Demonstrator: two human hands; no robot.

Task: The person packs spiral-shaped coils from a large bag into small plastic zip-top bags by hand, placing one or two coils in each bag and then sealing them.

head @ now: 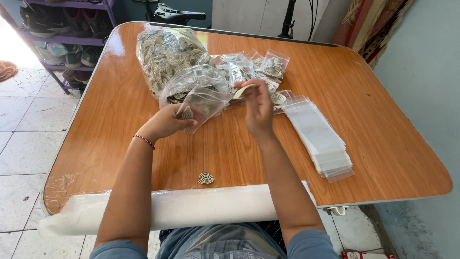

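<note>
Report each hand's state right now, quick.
Left hand: closed on a small clear bag holding a spiral disc.
Right hand: fingers pinched on a pale spiral disc.

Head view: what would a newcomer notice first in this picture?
First the hands, raised mid-table: the left hand holds a small clear bag with a spiral disc inside, and the right hand pinches another disc. Behind them sits a big bag full of discs, with a stack of empty bags to the right. One stray disc lies near the front edge.
</note>
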